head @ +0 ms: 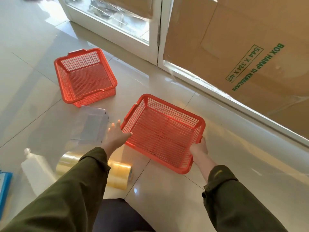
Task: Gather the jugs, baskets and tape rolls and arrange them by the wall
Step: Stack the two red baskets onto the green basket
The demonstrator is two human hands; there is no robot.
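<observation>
An orange mesh basket (163,131) hangs tilted just above the tiled floor. My right hand (199,148) grips its near right rim. My left hand (117,133) lies flat with fingers spread against its left rim. Farther left, a stack of two orange baskets (85,76) rests on the floor. Under my left sleeve lie clear-yellow tape rolls (119,174), with another roll (66,162) to their left. A white plastic jug (36,169) lies at the lower left. A clear plastic jug (91,124) sits between the baskets.
A white-framed glass door (117,29) runs along the back, and a large wrapped cardboard box (250,47) stands at the right. A blue object (4,190) is at the left edge. My knee (117,215) shows at the bottom.
</observation>
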